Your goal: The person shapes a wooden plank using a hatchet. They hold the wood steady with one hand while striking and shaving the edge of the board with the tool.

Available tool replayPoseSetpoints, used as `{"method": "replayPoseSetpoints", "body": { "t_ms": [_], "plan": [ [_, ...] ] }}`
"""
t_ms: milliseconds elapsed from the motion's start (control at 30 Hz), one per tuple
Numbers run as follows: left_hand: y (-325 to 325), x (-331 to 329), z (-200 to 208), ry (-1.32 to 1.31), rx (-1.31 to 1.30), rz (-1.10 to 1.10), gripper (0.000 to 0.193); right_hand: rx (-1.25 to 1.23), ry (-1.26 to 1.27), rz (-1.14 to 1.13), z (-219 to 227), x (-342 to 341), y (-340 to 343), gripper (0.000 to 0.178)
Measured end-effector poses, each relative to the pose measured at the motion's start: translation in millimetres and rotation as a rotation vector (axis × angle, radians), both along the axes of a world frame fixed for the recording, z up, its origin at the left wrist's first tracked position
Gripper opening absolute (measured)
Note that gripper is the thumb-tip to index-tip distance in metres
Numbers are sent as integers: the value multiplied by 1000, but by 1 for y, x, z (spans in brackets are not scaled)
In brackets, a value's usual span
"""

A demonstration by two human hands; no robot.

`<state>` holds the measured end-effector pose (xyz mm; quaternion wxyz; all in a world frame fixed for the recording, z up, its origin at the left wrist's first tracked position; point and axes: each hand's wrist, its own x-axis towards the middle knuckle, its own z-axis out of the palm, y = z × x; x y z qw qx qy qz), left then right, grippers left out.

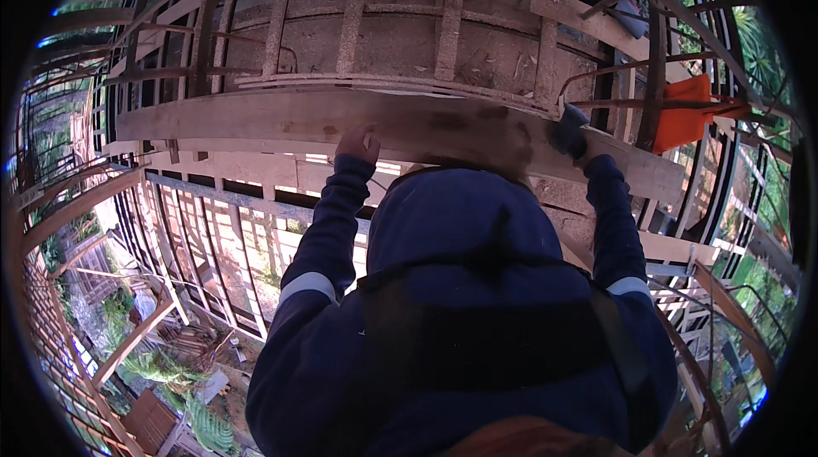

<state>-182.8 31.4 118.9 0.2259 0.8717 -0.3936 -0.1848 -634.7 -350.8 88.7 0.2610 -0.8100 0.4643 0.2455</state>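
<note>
A long wooden plank (256, 119) runs across in front of my body, with dark stains on its middle and right part. My left hand (358, 145) is at the near edge of this plank, its fingers bent against the wood. Farther right, my right hand (595, 155) is closed around a dark grey tool (571, 128) with a broad, flat end. That tool lies over the right part of the plank. Its exact kind is too dark to make out, and the grip hides part of it.
Beyond the plank, upright timbers (354, 14) stand in front of a rough brown surface. An orange plastic-looking object (682, 114) hangs at the right by bent rods. Below left are slatted framing (217, 244), a slanting timber (132, 342) and ferns (209, 423).
</note>
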Motion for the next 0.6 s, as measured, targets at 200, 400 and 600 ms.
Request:
{"method": "replayPoseSetpoints", "body": {
  "t_ms": [200,400,600],
  "plan": [
    [-42,76,0,-126,93,-256,57,-32,-15,-325,12,15,90,79],
    [-88,137,-5,-98,491,-516,94,-58,-152,-635,31,51,167,62],
    [-117,202,-48,294,993,-865,120,-23,-182,-768,45,49,239,57]
  ]
}}
